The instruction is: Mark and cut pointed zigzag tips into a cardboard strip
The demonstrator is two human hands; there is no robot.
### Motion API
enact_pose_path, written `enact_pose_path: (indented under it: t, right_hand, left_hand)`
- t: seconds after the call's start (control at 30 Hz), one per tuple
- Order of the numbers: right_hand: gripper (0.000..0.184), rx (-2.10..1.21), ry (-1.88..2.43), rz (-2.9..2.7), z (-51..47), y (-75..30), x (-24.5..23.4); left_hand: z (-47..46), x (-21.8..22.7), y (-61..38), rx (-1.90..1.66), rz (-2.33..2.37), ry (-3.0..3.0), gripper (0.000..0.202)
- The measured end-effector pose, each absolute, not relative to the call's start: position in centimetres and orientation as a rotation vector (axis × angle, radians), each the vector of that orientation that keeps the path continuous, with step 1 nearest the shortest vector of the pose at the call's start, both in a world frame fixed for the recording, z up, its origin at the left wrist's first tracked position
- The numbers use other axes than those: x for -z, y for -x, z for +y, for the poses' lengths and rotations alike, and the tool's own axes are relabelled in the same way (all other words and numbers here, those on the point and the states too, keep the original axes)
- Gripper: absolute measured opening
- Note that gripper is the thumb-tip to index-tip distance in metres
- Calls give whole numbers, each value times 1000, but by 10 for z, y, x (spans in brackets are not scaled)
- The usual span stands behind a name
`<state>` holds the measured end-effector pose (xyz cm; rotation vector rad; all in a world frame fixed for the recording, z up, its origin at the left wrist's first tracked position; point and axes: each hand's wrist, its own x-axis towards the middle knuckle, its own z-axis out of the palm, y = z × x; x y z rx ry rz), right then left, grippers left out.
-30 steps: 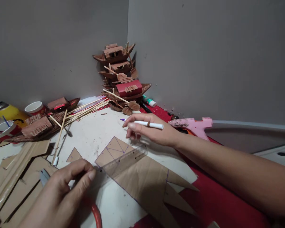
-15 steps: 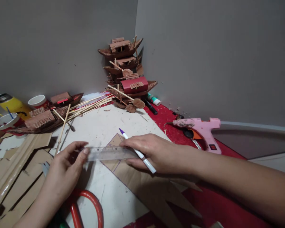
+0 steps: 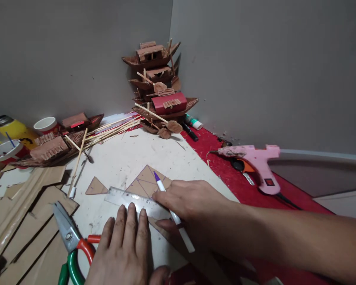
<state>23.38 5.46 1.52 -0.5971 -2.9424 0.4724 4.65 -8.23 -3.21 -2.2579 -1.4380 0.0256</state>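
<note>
A clear plastic ruler (image 3: 121,196) lies across a brown cardboard piece (image 3: 146,181) marked with purple lines, on the white work surface (image 3: 127,154). My left hand (image 3: 126,247) lies flat on the ruler with fingers stretched out, pressing it down. My right hand (image 3: 190,200) is closed round a white pen with a purple tip (image 3: 158,179); the tip sits on the cardboard just beyond the ruler's far edge. A small loose cardboard triangle (image 3: 96,187) lies to the left.
Pliers-like cutters with red and green handles (image 3: 69,241) lie at the near left beside stacked cardboard sheets (image 3: 23,221). A pink glue gun (image 3: 255,160) rests on the red mat at right. Stacked model boats (image 3: 158,87) fill the corner; sticks, another boat, cups and a yellow bottle line the left wall.
The ruler has come down from the air onto the cardboard. My left hand went from pinching its end to lying flat on it, and my right hand brought the pen tip to the cardboard.
</note>
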Motion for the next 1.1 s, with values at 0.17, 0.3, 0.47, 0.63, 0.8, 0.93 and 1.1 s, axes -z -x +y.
enact_pose_path:
  t: [0.17,0.3,0.47,0.63,0.8,0.93,1.1]
  right_hand:
    - [25,-415,666,-2632,79,-231,-2]
    - [29,-389,727,-2469,100,-227,19]
    - [33,-419,750,-2488,107,-224,31]
    - [38,-430,749,-2554,107,-224,32]
    - [42,-448,738,-2583,110,-224,33]
    - [40,-465,746,-2563,111,-224,35]
    - [38,-478,759,-2570,112,-224,34]
  left_hand:
    - [-75,28,-46,-46,-1472,2226,70]
    - [-71,30,-46,-47,-1440,2258,77]
    - [-72,31,-44,-65,-1340,2308,82]
    - [-72,31,-44,-81,-1306,2290,84]
    - [-72,34,-42,-114,-1329,2258,93]
    - [-71,33,-39,-119,-1277,2276,94]
    - [-72,33,-45,-107,-1431,2255,87]
